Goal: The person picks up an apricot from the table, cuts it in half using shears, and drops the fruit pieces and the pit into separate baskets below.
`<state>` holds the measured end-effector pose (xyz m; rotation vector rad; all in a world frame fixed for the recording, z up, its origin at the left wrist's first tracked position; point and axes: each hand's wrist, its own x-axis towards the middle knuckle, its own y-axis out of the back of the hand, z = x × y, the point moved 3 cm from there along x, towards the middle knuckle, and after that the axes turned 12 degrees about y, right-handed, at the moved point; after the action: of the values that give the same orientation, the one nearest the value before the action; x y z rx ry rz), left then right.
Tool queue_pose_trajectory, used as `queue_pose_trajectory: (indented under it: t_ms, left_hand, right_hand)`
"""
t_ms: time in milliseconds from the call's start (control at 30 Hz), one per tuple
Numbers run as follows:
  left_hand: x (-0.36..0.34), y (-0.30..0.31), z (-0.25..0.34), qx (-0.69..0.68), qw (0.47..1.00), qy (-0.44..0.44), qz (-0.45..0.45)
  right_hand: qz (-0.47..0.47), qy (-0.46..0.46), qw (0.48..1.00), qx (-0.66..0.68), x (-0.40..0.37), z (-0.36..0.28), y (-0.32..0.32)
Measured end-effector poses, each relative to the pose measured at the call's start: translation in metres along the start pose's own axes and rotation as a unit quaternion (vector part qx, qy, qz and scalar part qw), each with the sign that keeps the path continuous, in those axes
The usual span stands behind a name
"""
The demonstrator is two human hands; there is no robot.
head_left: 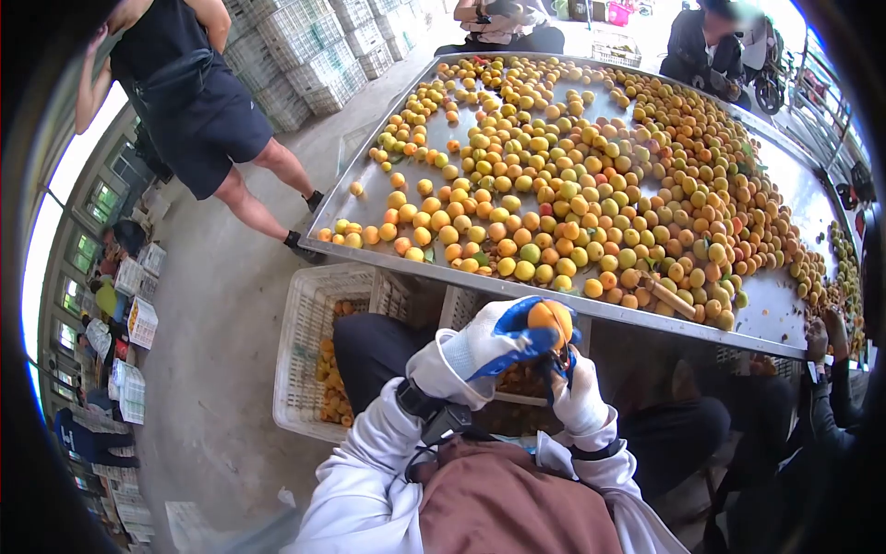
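My left hand [494, 340], in a white glove with blue coating, is closed around an orange-yellow apricot [552, 320] in front of the table's near edge. Just below it, my right hand [580, 395], gloved the same way, grips a small metal hand tool [561, 356]. The tool's tip is right at the underside of the apricot; its exact kind I cannot tell. Beyond both hands, many apricots [554, 194] lie spread over a metal-topped table [775, 305] with a raised rim.
Left of my knees stands a white plastic crate [293, 369] with apricots, another crate [457, 309] partly under the table. A wooden stick [668, 297] lies among the fruit. A person [198, 92] stands at the left, others sit around the table, and crates [300, 55] are stacked behind.
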<state>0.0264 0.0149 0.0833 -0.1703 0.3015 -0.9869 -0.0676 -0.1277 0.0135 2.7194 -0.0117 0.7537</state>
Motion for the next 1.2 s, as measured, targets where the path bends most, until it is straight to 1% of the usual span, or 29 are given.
queue_pose_trajectory:
  t_ms: [33, 67, 100, 133, 167, 200, 267, 300, 333, 367, 400, 433, 467, 533, 600, 633, 667, 733, 767, 800, 867, 933, 1000, 1033, 1067, 1100, 1133, 1167, 1200]
  left_hand:
    - [-0.001, -0.001, 0.005, 0.087, 0.996, -0.009, 0.026]
    - [-0.003, -0.002, 0.014, 0.085, 0.996, -0.01, 0.027]
    - [-0.005, -0.004, 0.025, 0.241, 0.967, -0.06, 0.054]
    - [-0.006, -0.006, 0.031, 0.392, 0.91, -0.108, 0.08]
    - [-0.005, -0.005, 0.03, 0.416, 0.894, -0.134, 0.098]
    - [-0.003, -0.003, 0.027, 0.416, 0.894, -0.134, 0.097]
    - [0.001, 0.001, 0.02, 0.41, 0.891, -0.146, 0.131]
    - [0.004, 0.004, 0.014, 0.366, 0.917, -0.109, 0.119]
    - [0.007, 0.002, 0.006, 0.369, 0.915, -0.111, 0.117]
    - [0.012, 0.002, -0.007, 0.128, 0.988, -0.032, 0.081]
    - [0.015, -0.004, -0.014, -0.12, 0.991, 0.051, 0.04]
    - [0.014, -0.012, -0.015, -0.181, 0.979, 0.081, 0.057]
    - [0.019, -0.017, -0.026, -0.24, 0.968, 0.057, 0.049]
    - [0.028, -0.022, -0.041, -0.299, 0.95, 0.037, 0.085]
    - [0.03, -0.029, -0.04, -0.284, 0.953, 0.034, 0.098]
    - [0.038, -0.021, -0.053, -0.257, 0.962, 0.026, 0.089]
    - [0.05, -0.002, -0.077, -0.211, 0.975, -0.021, 0.072]
    - [0.052, -0.007, -0.076, -0.159, 0.975, -0.102, 0.115]
    - [0.048, -0.007, -0.075, -0.188, 0.969, -0.155, 0.045]
    - [0.046, -0.008, -0.078, -0.114, 0.977, -0.152, 0.1]
    - [0.042, 0.0, -0.08, -0.109, 0.979, -0.144, 0.097]
    - [0.038, 0.004, -0.081, -0.099, 0.983, -0.085, 0.132]
    - [0.039, -0.001, -0.089, -0.179, 0.964, -0.071, 0.185]
    - [0.042, -0.001, -0.098, -0.241, 0.949, -0.042, 0.197]
    - [0.044, 0.001, -0.106, -0.305, 0.929, -0.01, 0.209]
    - [0.042, -0.002, -0.103, -0.325, 0.919, 0.045, 0.218]
    - [0.042, 0.004, -0.111, -0.35, 0.913, 0.079, 0.192]
    - [0.046, 0.004, -0.114, -0.366, 0.904, 0.072, 0.206]
    - [0.046, 0.009, -0.111, -0.34, 0.92, 0.067, 0.184]
  right_hand:
    - [-0.002, 0.0, 1.0, -0.001, 0.002, -0.001, 0.001]
    - [0.003, 0.004, 1.0, -0.006, 0.004, -0.003, 0.003]
    - [0.007, 0.008, 1.0, -0.01, 0.005, -0.004, 0.003]
    - [0.004, 0.007, 1.0, -0.01, 0.006, -0.005, 0.003]
    - [0.011, -0.009, 1.0, -0.014, 0.006, -0.006, 0.002]
    - [0.018, -0.024, 0.999, -0.017, 0.007, -0.006, 0.002]
    - [0.018, -0.039, 0.999, -0.016, 0.005, -0.006, 0.0]
    - [0.02, -0.055, 0.998, -0.015, 0.005, -0.006, 0.0]
    - [0.024, -0.052, 0.998, -0.016, 0.004, -0.006, -0.001]
    - [0.04, -0.052, 0.998, -0.02, 0.004, -0.006, -0.002]
    - [0.057, -0.05, 0.997, -0.024, 0.005, -0.006, -0.002]
    - [0.08, -0.054, 0.995, -0.032, 0.004, -0.004, -0.003]
    - [0.086, -0.045, 0.995, -0.032, 0.005, -0.002, -0.004]
    - [0.12, -0.046, 0.99, -0.051, 0.005, 0.008, -0.002]
    - [0.137, -0.045, 0.989, -0.043, -0.003, 0.021, -0.003]
    - [0.13, -0.076, 0.988, -0.023, -0.008, 0.03, -0.004]
    - [0.12, -0.106, 0.987, -0.001, -0.008, 0.036, -0.007]
    - [0.123, -0.093, 0.988, 0.025, -0.002, 0.025, -0.009]
    - [0.111, -0.104, 0.988, 0.019, -0.002, 0.023, -0.008]
    - [0.111, -0.098, 0.989, 0.02, 0.0, 0.02, -0.007]
    - [0.089, -0.123, 0.988, 0.028, -0.001, 0.014, -0.009]
    - [0.094, -0.126, 0.987, 0.038, -0.003, 0.02, -0.018]
    - [0.127, -0.125, 0.984, 0.029, -0.005, 0.026, -0.028]
    - [0.125, -0.167, 0.977, 0.042, -0.008, 0.035, -0.037]
    - [0.119, -0.144, 0.982, 0.017, -0.005, 0.03, -0.042]
    - [0.115, -0.153, 0.981, 0.005, -0.009, 0.035, -0.046]
    - [0.111, -0.163, 0.98, -0.008, -0.014, 0.043, -0.049]
    - [0.12, -0.15, 0.981, -0.016, -0.014, 0.048, -0.05]
    - [0.128, -0.137, 0.982, -0.025, -0.015, 0.048, -0.05]
